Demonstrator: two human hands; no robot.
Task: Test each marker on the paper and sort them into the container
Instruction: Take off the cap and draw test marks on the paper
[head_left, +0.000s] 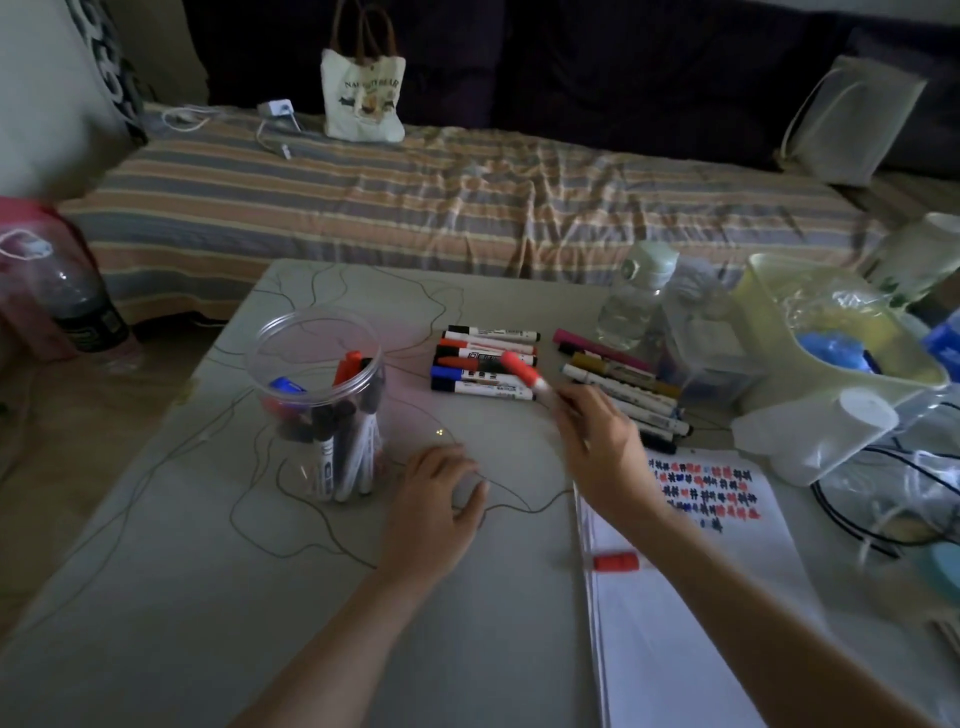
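While the right hand (597, 441) pinches a red marker (524, 371) above the worktop's far-edge row, its cap (615, 562) lies on the paper (675, 597); uncapped, it could smear the jar (317, 400). Left hand (441, 499) rests flat.

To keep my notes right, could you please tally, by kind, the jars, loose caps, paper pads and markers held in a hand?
Jar: 1
Loose cap: 1
Paper pad: 1
Marker held in the right hand: 1
Total: 4
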